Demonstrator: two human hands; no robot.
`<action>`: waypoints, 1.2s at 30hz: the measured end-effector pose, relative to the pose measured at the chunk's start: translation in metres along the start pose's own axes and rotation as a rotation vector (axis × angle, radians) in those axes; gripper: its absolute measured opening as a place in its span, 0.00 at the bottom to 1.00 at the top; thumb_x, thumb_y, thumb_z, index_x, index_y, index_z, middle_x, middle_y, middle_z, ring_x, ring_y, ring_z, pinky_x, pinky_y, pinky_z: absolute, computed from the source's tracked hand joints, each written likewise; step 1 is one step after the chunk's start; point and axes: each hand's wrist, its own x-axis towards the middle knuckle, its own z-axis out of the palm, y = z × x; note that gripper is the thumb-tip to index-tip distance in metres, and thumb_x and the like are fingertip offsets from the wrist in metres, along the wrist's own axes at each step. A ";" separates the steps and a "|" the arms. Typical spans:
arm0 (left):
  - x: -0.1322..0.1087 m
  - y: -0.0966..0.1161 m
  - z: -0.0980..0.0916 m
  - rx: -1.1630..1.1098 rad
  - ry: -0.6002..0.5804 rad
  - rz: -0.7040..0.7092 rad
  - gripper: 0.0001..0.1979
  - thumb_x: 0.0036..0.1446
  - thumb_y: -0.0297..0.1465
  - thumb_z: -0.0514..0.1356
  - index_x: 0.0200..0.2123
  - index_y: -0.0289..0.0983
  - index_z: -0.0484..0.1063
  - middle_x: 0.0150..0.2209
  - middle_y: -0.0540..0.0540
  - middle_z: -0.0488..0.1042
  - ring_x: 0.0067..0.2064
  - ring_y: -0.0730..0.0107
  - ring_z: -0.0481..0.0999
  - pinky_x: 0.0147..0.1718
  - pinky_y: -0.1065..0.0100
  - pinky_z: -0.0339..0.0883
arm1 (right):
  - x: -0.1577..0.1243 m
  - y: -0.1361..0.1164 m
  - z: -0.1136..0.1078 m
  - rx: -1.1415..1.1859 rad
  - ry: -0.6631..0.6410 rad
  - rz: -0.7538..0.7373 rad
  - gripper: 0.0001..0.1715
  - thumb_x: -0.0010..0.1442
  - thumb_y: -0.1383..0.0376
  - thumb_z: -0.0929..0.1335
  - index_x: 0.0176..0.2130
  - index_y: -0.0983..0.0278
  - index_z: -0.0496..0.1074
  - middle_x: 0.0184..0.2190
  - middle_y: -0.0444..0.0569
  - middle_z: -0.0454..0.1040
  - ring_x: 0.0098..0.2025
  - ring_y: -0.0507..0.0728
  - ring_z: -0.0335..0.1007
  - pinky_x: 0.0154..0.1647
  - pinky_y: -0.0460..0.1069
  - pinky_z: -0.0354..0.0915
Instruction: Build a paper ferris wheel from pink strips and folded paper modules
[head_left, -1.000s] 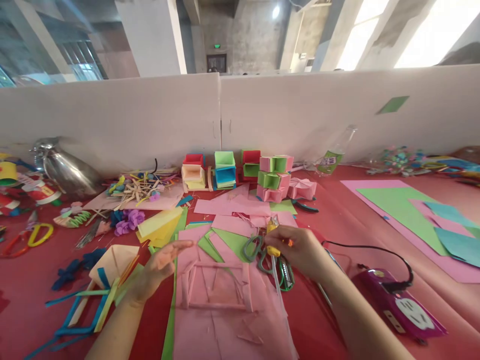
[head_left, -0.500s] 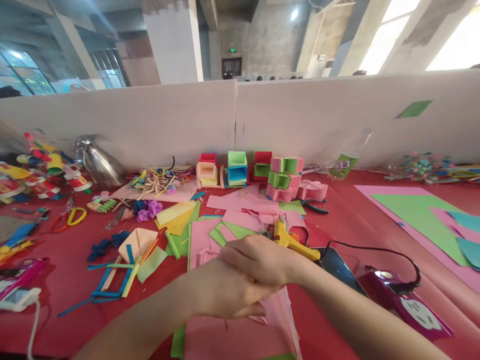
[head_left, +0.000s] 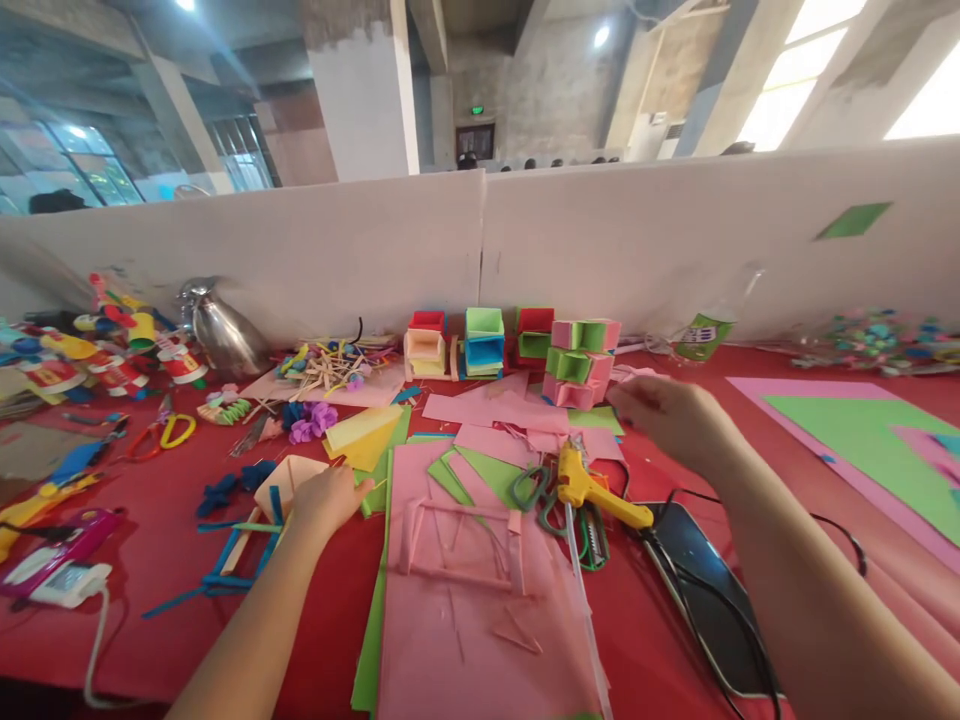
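My left hand (head_left: 330,502) is over the right side of a peach paper piece (head_left: 276,488) and a blue, green and tan strip frame (head_left: 241,560). Its thumb stretches to the right, apart from the other fingers, which are mostly hidden. Beside a stack of pink and green paper boxes (head_left: 574,365), my right hand (head_left: 667,418) has its fingers curled together. It covers most of a pink folded paper piece (head_left: 634,373); whether it grips that piece is hidden. Between the hands, a pink strip frame (head_left: 461,578) lies on pink paper sheets (head_left: 480,665).
A yellow glue gun (head_left: 600,490), green-handled scissors (head_left: 531,488) and a black phone (head_left: 701,570) with a cable across it lie at right. Small paper boxes (head_left: 484,340) stand by the white partition (head_left: 300,250). A steel jug (head_left: 225,325) stands back left.
My hands were clasped together over the pink paper. Now they are apart, the left moved left and the right moved up and right. The pink strip frame is uncovered, and the view has shifted slightly.
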 end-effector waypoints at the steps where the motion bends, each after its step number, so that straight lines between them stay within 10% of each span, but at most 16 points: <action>1: 0.001 0.001 0.003 0.005 -0.005 -0.005 0.17 0.54 0.41 0.52 0.31 0.33 0.72 0.36 0.30 0.76 0.41 0.44 0.75 0.36 0.56 0.65 | 0.014 0.005 -0.001 -0.022 0.025 0.059 0.15 0.55 0.56 0.63 0.28 0.63 0.71 0.23 0.48 0.72 0.24 0.52 0.63 0.24 0.47 0.56; 11: -0.002 0.012 -0.013 -0.109 0.114 -0.039 0.13 0.55 0.39 0.47 0.29 0.39 0.67 0.31 0.42 0.77 0.37 0.54 0.76 0.29 0.65 0.62 | 0.110 0.031 0.034 0.003 0.064 0.336 0.18 0.61 0.60 0.64 0.49 0.65 0.65 0.48 0.51 0.68 0.45 0.56 0.67 0.44 0.57 0.66; 15: 0.000 0.034 -0.021 -0.652 0.240 0.216 0.10 0.56 0.39 0.49 0.29 0.40 0.62 0.25 0.49 0.73 0.31 0.65 0.75 0.30 0.70 0.64 | 0.119 0.025 0.045 0.093 0.117 0.370 0.18 0.61 0.60 0.64 0.49 0.65 0.65 0.48 0.51 0.67 0.44 0.56 0.67 0.43 0.56 0.67; 20: 0.004 0.060 -0.046 -1.086 0.248 0.471 0.13 0.56 0.42 0.53 0.34 0.38 0.63 0.22 0.53 0.67 0.25 0.72 0.71 0.26 0.72 0.65 | 0.093 0.007 0.027 0.246 0.300 0.178 0.17 0.63 0.61 0.60 0.45 0.68 0.68 0.41 0.52 0.72 0.41 0.55 0.69 0.42 0.52 0.66; 28: -0.016 0.093 -0.081 -1.095 0.458 0.667 0.12 0.55 0.39 0.57 0.36 0.38 0.72 0.31 0.50 0.74 0.31 0.73 0.71 0.28 0.74 0.64 | 0.011 -0.044 0.006 0.418 0.225 -0.410 0.09 0.58 0.62 0.64 0.36 0.62 0.72 0.35 0.47 0.74 0.38 0.54 0.69 0.39 0.49 0.64; 36: -0.024 0.104 -0.076 -0.930 0.475 0.753 0.08 0.57 0.35 0.56 0.35 0.38 0.72 0.32 0.49 0.73 0.34 0.72 0.72 0.33 0.73 0.65 | -0.009 -0.063 0.010 0.449 0.207 -0.561 0.07 0.57 0.68 0.65 0.37 0.60 0.72 0.37 0.48 0.72 0.41 0.55 0.68 0.40 0.51 0.65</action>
